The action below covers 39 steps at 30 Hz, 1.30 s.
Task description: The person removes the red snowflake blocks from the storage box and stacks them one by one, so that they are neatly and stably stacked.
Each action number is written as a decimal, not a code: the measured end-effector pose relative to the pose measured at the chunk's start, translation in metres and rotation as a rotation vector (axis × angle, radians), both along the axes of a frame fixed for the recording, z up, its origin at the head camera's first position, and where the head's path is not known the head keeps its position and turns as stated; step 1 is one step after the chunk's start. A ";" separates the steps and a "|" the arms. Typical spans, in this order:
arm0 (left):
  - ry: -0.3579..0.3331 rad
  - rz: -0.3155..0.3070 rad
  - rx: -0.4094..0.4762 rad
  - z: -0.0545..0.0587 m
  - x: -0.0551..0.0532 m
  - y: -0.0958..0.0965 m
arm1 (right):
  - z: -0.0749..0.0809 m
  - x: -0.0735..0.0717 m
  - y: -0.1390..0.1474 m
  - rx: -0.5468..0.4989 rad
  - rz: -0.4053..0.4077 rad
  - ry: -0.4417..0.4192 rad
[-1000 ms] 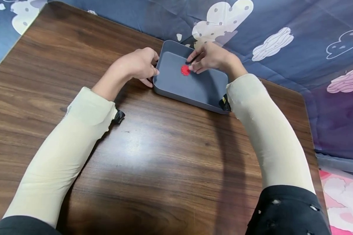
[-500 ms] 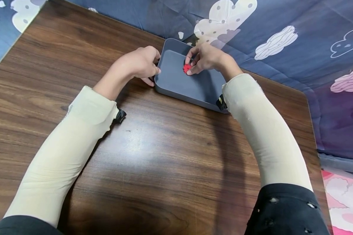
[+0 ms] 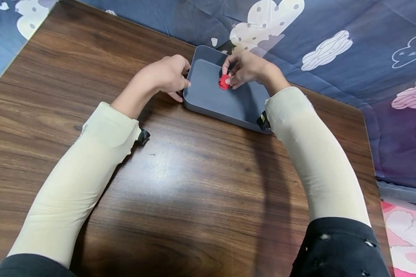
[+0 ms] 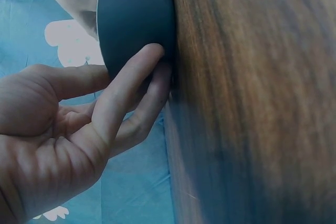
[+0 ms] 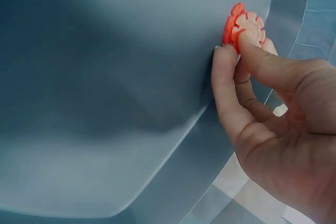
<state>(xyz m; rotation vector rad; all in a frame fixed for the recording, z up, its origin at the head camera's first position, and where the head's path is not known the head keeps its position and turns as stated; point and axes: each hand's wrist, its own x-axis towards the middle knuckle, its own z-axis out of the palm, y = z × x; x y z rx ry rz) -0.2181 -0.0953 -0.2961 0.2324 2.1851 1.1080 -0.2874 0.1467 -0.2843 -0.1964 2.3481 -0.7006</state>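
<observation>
In the head view a shallow grey tray [image 3: 211,109] sits at the back of the table. Its left end is gripped by my left hand [image 3: 170,77]. From the left wrist, the thumb [image 4: 84,81] meets the rim while fingertips [image 4: 152,53] lie against the outer wall. Over the tray floor, my right hand [image 3: 247,71] pinches red notched discs [image 3: 223,82] between thumb and fingers. Close up in the right wrist view, a paler notched disc [image 5: 251,27] overlaps a deeper red one [image 5: 229,31], the thumb lying across them.
The tray stands on a brown wood-grain table [image 3: 180,192]. Close behind it hangs a dark blue cloud-print curtain [image 3: 194,19]. Pink printed fabric [image 3: 407,234] shows beyond the table's right edge.
The right fingers have closed on the red discs, which lay beside the fingertips on the tray floor, and have shifted them slightly right. The left hand keeps its place on the tray.
</observation>
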 end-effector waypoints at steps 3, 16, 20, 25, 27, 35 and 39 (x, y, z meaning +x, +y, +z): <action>0.003 0.000 0.004 0.000 0.000 0.000 | 0.000 0.000 0.002 -0.011 -0.020 -0.023; -0.013 0.008 0.036 0.001 0.002 0.001 | 0.012 0.005 0.018 -0.013 -0.050 -0.029; -0.016 0.012 0.047 0.002 0.003 -0.001 | 0.019 0.006 0.025 -0.015 -0.055 -0.034; -0.013 0.012 0.057 0.002 0.004 -0.002 | 0.027 0.007 0.039 -0.032 -0.076 -0.029; -0.008 0.011 0.053 0.002 0.004 -0.002 | 0.031 0.008 0.045 -0.032 -0.084 -0.023; -0.002 0.012 0.040 0.003 0.005 0.000 | 0.048 0.011 0.075 0.010 -0.115 -0.003; 0.010 0.009 0.031 0.003 0.005 0.000 | 0.054 0.012 0.089 0.033 -0.127 0.007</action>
